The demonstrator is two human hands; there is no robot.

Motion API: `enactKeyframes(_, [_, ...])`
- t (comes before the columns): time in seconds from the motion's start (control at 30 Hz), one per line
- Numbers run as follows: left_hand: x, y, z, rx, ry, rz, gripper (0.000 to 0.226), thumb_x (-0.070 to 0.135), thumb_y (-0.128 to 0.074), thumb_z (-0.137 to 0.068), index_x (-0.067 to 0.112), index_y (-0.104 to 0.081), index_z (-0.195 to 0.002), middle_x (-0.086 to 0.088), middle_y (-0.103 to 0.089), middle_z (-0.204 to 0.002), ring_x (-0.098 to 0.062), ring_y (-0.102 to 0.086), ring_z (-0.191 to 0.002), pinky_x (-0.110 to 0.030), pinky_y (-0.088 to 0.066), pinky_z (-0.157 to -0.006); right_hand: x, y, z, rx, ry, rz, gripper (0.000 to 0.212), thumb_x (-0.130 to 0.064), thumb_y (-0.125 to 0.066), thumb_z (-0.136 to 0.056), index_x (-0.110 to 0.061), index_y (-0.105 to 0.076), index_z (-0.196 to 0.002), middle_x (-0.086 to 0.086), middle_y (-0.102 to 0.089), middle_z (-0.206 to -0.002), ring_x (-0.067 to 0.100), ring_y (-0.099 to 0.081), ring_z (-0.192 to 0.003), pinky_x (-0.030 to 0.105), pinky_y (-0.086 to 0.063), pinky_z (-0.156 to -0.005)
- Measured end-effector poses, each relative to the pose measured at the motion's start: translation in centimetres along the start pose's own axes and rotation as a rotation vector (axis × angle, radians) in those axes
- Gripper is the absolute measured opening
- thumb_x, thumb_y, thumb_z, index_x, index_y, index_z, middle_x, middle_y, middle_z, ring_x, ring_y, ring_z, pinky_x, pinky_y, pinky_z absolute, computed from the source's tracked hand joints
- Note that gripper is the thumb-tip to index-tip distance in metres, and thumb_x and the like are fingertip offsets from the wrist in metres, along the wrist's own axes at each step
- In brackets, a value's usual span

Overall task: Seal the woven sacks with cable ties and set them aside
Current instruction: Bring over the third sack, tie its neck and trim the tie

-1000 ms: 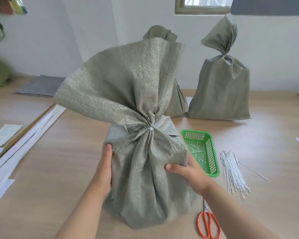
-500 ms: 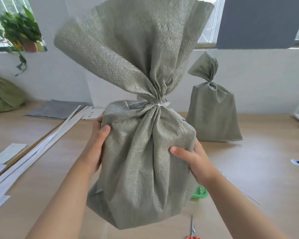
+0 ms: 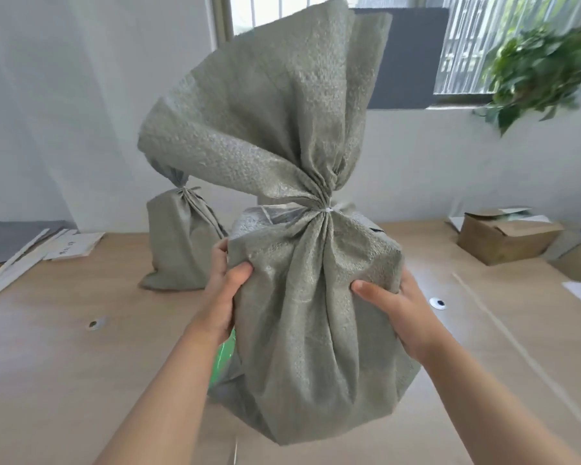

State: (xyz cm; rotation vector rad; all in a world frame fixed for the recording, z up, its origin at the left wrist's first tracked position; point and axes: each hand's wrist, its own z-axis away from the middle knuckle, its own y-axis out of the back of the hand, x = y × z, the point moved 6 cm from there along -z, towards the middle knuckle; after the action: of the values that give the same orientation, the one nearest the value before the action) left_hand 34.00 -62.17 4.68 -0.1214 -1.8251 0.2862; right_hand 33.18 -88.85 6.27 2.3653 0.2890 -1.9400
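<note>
Sack (image 3: 316, 313) at frame centre, neck cinched by a white cable tie (image 3: 327, 209); left hand (image 3: 222, 297) and right hand (image 3: 399, 313) grip its sides, fingers (image 3: 240, 273) pressed into the weave, holding it clear of the tabletop (image 3: 64, 347). Sealing looks done; setting aside remains. Second tied sack (image 3: 178, 250) stands centre left; cardboard box (image 3: 503, 236) at right, plant (image 3: 537, 72) upper right.

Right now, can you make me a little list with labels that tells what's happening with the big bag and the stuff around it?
Held thing: large grey-green woven sack, upright
Neck: bunched and cinched by a thin white cable tie
Left hand: grips the sack's left side
Right hand: grips the sack's right side
Behind, left: smaller tied grey-green woven sack, standing on the light wooden table
Far right: open brown cardboard box
Upper right: green leafy plant by the window
</note>
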Motion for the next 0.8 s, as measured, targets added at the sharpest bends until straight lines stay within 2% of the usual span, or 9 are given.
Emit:
enactKeyframes(0.07, [-0.7, -3.5, -1.0, -0.047, -0.008, 0.011, 0.078, 0.039, -0.070, -0.062, 0.019, -0.045, -0.132, 0.003, -0.069, -0.109, -0.010, -0.065, -0.098, -0.030, -0.054, -0.088, -1.1, 3.5, 0.0, 0.067, 0.010, 0.024, 0.068, -0.023, -0.082, -0.067, -0.017, -0.058, -0.130, 0.000, -0.075, -0.112, 0.019, -0.072, -0.104, 0.027, -0.059, -0.079])
enactKeyframes(0.13, [-1.2, -6.4, -2.1, -0.089, -0.018, 0.017, 0.080, 0.038, -0.071, -0.063, 0.014, -0.043, -0.133, 0.003, -0.069, -0.107, -0.009, -0.067, -0.095, -0.028, -0.056, -0.083, -2.0, 6.4, 0.0, 0.136, 0.013, 0.050, 0.068, -0.029, -0.083, -0.064, -0.018, -0.060, -0.127, -0.001, -0.077, -0.108, 0.021, -0.073, -0.102, 0.025, -0.058, -0.075])
enactKeyframes(0.2, [-1.7, -9.1, -3.2, -0.139, -0.013, 0.023, 0.078, 0.039, -0.072, -0.063, 0.015, -0.042, -0.131, 0.003, -0.069, -0.106, -0.008, -0.068, -0.093, -0.028, -0.057, -0.081, -2.7, 8.8, 0.0, 0.196, 0.035, 0.077, 0.063, -0.029, -0.081, -0.068, -0.020, -0.061, -0.126, -0.002, -0.077, -0.109, 0.022, -0.072, -0.104, 0.031, -0.058, -0.081])
enactKeyframes(0.3, [-2.5, -12.4, -3.8, -0.190, 0.007, 0.051, 0.077, 0.045, -0.069, -0.064, 0.022, -0.043, -0.132, 0.005, -0.066, -0.112, -0.004, -0.067, -0.097, -0.026, -0.055, -0.084, -3.4, 11.2, 0.1, 0.248, 0.050, 0.103, 0.070, -0.038, -0.083, -0.062, -0.023, -0.061, -0.127, 0.002, -0.074, -0.116, 0.024, -0.070, -0.109, 0.047, -0.055, -0.095])
enactKeyframes(0.47, [-3.5, -16.7, -4.9, -0.185, 0.006, 0.047, 0.082, 0.049, -0.066, -0.065, 0.020, -0.041, -0.137, 0.008, -0.064, -0.113, 0.002, -0.066, -0.095, -0.018, -0.053, -0.078, -3.5, 14.8, -0.3, 0.265, 0.056, 0.100, 0.064, -0.030, -0.082, -0.068, -0.021, -0.060, -0.128, 0.005, -0.073, -0.118, 0.026, -0.069, -0.111, 0.051, -0.053, -0.099])
enactKeyframes(0.57, [-4.8, -19.5, -6.3, -0.200, 0.018, 0.021, 0.066, 0.043, -0.066, -0.071, 0.029, -0.044, -0.132, 0.005, -0.063, -0.118, 0.004, -0.067, -0.095, -0.018, -0.052, -0.080, -2.9, 18.1, -1.7, 0.268, 0.053, 0.093, 0.066, -0.033, -0.082, -0.066, -0.021, -0.060, -0.127, 0.004, -0.074, -0.117, 0.025, -0.070, -0.110, 0.047, -0.054, -0.096])
enactKeyframes(0.63, [-6.3, -21.9, -7.5, -0.205, 0.021, 0.008, 0.052, 0.036, -0.059, -0.080, 0.031, -0.044, -0.130, 0.013, -0.071, -0.106, 0.007, -0.068, -0.091, -0.015, -0.053, -0.077, -2.2, 20.7, -3.0, 0.253, 0.050, 0.081, 0.061, -0.027, -0.079, -0.070, -0.019, -0.060, -0.128, 0.003, -0.075, -0.115, 0.024, -0.070, -0.109, 0.040, -0.057, -0.091])
enactKeyframes(0.7, [-7.9, -24.4, -8.7, -0.199, 0.040, -0.009, 0.048, 0.034, -0.055, -0.082, 0.030, -0.045, -0.129, 0.022, -0.075, -0.092, 0.008, -0.069, -0.089, -0.014, -0.053, -0.076, -1.4, 23.6, -4.4, 0.229, 0.041, 0.069, 0.058, -0.022, -0.076, -0.073, -0.018, -0.059, -0.129, 0.002, -0.075, -0.113, 0.022, -0.071, -0.107, 0.032, -0.059, -0.082])
enactKeyframes(0.8, [-10.2, -28.1, -10.7, -0.169, 0.071, -0.053, 0.052, 0.034, -0.055, -0.083, 0.026, -0.046, -0.133, 0.016, -0.072, -0.101, 0.008, -0.068, -0.091, -0.013, -0.052, -0.077, -0.4, 28.5, -6.8, 0.201, 0.004, 0.068, 0.058, -0.023, -0.077, -0.074, -0.019, -0.059, -0.129, 0.001, -0.075, -0.113, 0.021, -0.072, -0.106, 0.029, -0.059, -0.079])
